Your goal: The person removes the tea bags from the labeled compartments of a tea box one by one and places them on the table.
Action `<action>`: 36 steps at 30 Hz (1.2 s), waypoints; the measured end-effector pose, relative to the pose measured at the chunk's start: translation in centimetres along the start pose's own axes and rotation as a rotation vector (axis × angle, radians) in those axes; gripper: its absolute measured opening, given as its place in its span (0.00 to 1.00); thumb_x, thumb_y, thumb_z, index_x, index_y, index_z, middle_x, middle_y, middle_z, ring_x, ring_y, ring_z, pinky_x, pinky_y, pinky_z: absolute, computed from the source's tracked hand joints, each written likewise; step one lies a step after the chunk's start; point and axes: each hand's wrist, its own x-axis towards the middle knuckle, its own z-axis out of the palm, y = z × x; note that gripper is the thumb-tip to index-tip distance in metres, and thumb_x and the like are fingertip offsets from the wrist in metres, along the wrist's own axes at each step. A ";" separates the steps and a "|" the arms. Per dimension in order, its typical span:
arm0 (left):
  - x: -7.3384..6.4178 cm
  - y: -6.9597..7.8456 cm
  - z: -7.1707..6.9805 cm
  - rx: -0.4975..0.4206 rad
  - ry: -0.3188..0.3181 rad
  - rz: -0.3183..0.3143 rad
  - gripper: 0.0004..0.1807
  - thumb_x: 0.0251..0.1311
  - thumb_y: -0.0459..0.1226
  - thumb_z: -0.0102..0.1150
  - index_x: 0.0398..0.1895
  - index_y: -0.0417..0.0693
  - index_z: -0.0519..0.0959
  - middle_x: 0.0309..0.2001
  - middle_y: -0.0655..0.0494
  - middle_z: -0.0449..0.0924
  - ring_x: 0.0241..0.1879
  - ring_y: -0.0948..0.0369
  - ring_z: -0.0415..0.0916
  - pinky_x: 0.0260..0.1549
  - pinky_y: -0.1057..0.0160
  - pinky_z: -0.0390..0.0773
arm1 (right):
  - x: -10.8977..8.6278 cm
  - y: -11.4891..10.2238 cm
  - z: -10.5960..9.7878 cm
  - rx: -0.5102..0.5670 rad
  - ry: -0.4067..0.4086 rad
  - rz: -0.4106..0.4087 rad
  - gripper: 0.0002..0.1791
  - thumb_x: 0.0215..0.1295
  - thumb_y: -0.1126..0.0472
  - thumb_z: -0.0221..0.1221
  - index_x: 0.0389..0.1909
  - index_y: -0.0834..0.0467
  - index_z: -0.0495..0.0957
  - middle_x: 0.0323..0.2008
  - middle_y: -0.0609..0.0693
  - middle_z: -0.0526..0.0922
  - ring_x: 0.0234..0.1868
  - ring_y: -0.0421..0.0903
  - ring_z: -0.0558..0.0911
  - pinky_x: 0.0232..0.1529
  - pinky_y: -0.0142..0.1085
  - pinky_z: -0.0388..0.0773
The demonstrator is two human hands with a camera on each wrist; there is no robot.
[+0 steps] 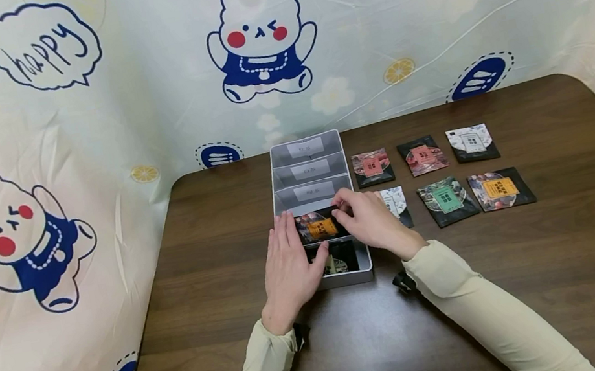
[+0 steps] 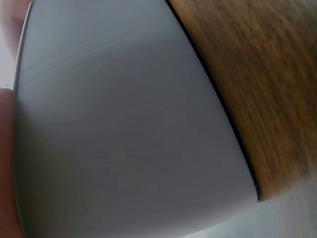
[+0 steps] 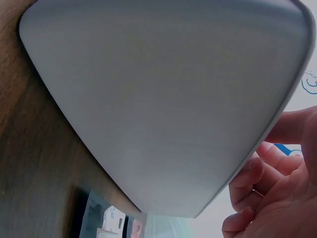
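A grey divided box (image 1: 347,279) stands on the table, with labelled compartments toward its back. At one of the nearer compartments lies a dark tea sachet with an orange label (image 1: 321,227). My right hand (image 1: 371,219) pinches this sachet at its right edge. Along the box's left side rests my left hand (image 1: 292,268), fingers straight, its thumb reaching over the box near the sachet's lower edge. Another dark sachet (image 1: 349,255) sits in the front compartment, partly hidden by that thumb. Both wrist views mostly show the box's outer walls (image 2: 124,124).
Right of the box, sachets lie in two rows: red-labelled ones (image 1: 372,166) (image 1: 423,154), a white one (image 1: 472,143), a green-labelled one (image 1: 447,200) and an orange-labelled one (image 1: 501,188). A white sachet (image 1: 397,203) is partly behind my right hand. A printed cloth (image 1: 346,20) hangs behind the table (image 1: 215,258).
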 end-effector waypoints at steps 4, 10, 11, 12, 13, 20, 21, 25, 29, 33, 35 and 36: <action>0.0 0.0 0.0 -0.001 0.003 0.000 0.47 0.63 0.59 0.47 0.74 0.37 0.50 0.74 0.41 0.53 0.76 0.50 0.47 0.75 0.53 0.47 | 0.0 0.2 -0.3 0.021 0.011 -0.004 0.08 0.67 0.61 0.56 0.42 0.58 0.79 0.29 0.49 0.85 0.27 0.43 0.80 0.43 0.43 0.73; 0.0 0.0 0.0 0.000 -0.008 -0.005 0.46 0.63 0.59 0.47 0.73 0.36 0.53 0.74 0.41 0.53 0.76 0.49 0.46 0.75 0.53 0.46 | -0.1 0.3 -0.7 0.052 0.029 0.001 0.08 0.67 0.61 0.55 0.43 0.59 0.79 0.29 0.50 0.85 0.23 0.40 0.77 0.31 0.37 0.73; 0.0 0.0 0.0 0.000 -0.010 -0.006 0.45 0.63 0.59 0.47 0.73 0.36 0.54 0.74 0.41 0.53 0.76 0.49 0.46 0.75 0.53 0.46 | -0.1 0.3 -0.7 0.055 0.034 0.003 0.08 0.67 0.61 0.55 0.43 0.59 0.79 0.29 0.50 0.85 0.23 0.40 0.77 0.31 0.37 0.73; 0.0 0.0 0.0 0.002 -0.011 -0.006 0.45 0.63 0.59 0.47 0.73 0.36 0.55 0.74 0.41 0.53 0.76 0.49 0.46 0.75 0.52 0.46 | -0.1 0.4 -0.8 0.057 0.038 0.005 0.08 0.67 0.61 0.55 0.43 0.59 0.79 0.29 0.50 0.85 0.23 0.40 0.76 0.31 0.37 0.73; 0.0 0.0 0.0 0.002 -0.011 -0.005 0.44 0.63 0.59 0.47 0.72 0.36 0.56 0.74 0.41 0.53 0.76 0.49 0.46 0.75 0.52 0.46 | -0.1 0.4 -0.8 0.058 0.043 0.007 0.08 0.67 0.61 0.55 0.43 0.59 0.79 0.29 0.50 0.85 0.23 0.40 0.76 0.31 0.37 0.73; 0.0 0.0 0.0 0.006 -0.005 0.001 0.42 0.64 0.58 0.48 0.71 0.36 0.59 0.74 0.41 0.54 0.76 0.49 0.47 0.75 0.52 0.47 | -0.2 0.6 -1.1 0.094 0.070 0.025 0.08 0.68 0.61 0.56 0.43 0.59 0.79 0.30 0.51 0.85 0.25 0.42 0.80 0.32 0.38 0.76; 0.0 0.0 0.0 0.008 -0.006 0.001 0.42 0.64 0.58 0.48 0.71 0.36 0.59 0.74 0.41 0.54 0.76 0.49 0.47 0.75 0.52 0.47 | -0.2 0.6 -1.1 0.105 0.074 0.027 0.08 0.68 0.61 0.56 0.43 0.59 0.78 0.30 0.51 0.86 0.26 0.42 0.80 0.32 0.38 0.76; 0.0 0.1 -0.1 0.014 -0.016 -0.003 0.42 0.64 0.58 0.47 0.71 0.36 0.59 0.74 0.41 0.53 0.76 0.49 0.46 0.75 0.52 0.46 | -0.2 0.6 -1.5 0.146 0.092 0.047 0.08 0.67 0.61 0.56 0.43 0.59 0.78 0.31 0.52 0.86 0.25 0.43 0.79 0.31 0.37 0.74; 0.0 0.1 -0.1 0.018 -0.027 -0.003 0.42 0.64 0.58 0.47 0.71 0.38 0.59 0.74 0.41 0.52 0.76 0.49 0.45 0.75 0.52 0.46 | -0.2 0.7 -1.9 0.170 0.117 0.066 0.09 0.66 0.61 0.56 0.43 0.59 0.79 0.31 0.53 0.86 0.25 0.44 0.79 0.32 0.37 0.72; 0.0 0.1 -0.1 0.020 -0.025 0.004 0.40 0.64 0.58 0.47 0.71 0.41 0.61 0.74 0.41 0.52 0.77 0.49 0.45 0.75 0.52 0.45 | -0.1 0.7 -2.2 0.180 0.144 0.077 0.09 0.66 0.61 0.56 0.43 0.60 0.79 0.30 0.53 0.87 0.29 0.46 0.82 0.37 0.39 0.73; 0.0 0.1 -0.1 0.020 -0.022 0.009 0.39 0.64 0.58 0.47 0.70 0.42 0.62 0.74 0.41 0.52 0.77 0.49 0.44 0.75 0.51 0.46 | -0.1 0.7 -2.4 0.185 0.150 0.087 0.09 0.66 0.61 0.56 0.43 0.60 0.79 0.30 0.53 0.87 0.30 0.47 0.82 0.38 0.39 0.73; 0.0 0.1 0.0 0.019 -0.020 0.010 0.39 0.64 0.58 0.47 0.70 0.42 0.63 0.74 0.41 0.52 0.77 0.49 0.44 0.75 0.51 0.46 | -0.1 0.8 -2.5 0.186 0.151 0.091 0.09 0.66 0.61 0.56 0.43 0.59 0.79 0.30 0.53 0.87 0.31 0.47 0.82 0.38 0.39 0.73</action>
